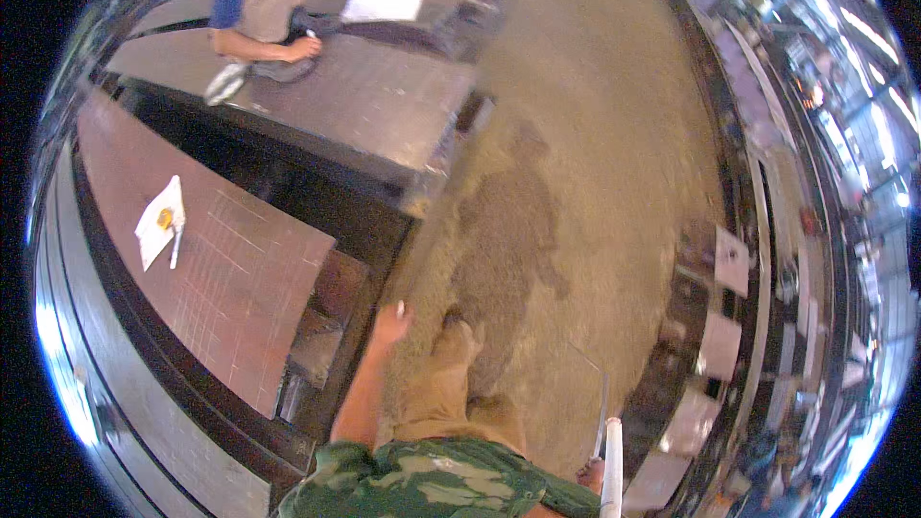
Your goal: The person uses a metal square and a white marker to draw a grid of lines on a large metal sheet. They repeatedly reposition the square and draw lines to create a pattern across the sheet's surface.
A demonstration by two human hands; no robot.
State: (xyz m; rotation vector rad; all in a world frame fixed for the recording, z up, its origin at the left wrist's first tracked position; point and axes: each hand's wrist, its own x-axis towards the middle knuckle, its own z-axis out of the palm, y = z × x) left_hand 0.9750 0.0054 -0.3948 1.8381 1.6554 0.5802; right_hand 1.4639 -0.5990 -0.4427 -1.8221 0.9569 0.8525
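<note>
My left hand (387,328) hangs beside my left leg with its fingers curled. A small white piece (401,308), chalk-like and blurred, shows at its fingertips. Low on the right, my right hand (588,474) is partly hidden, closed around a thin L-shaped metal strip (603,403), which looks like a steel square. A white rod (612,465) stands up right beside that hand; whether the hand grips it too, I cannot tell. To my left lies a reddish-brown steel plate (201,297) with pale grid lines drawn on it.
White paper (158,230) with a yellow tape measure (165,220) and white stick (176,247) lies on the plate. A crouching person (273,0) handles paper (382,2) on the far plate (355,86). A dark gap separates the plates. Metal pieces (717,346) line the brown floor's right side.
</note>
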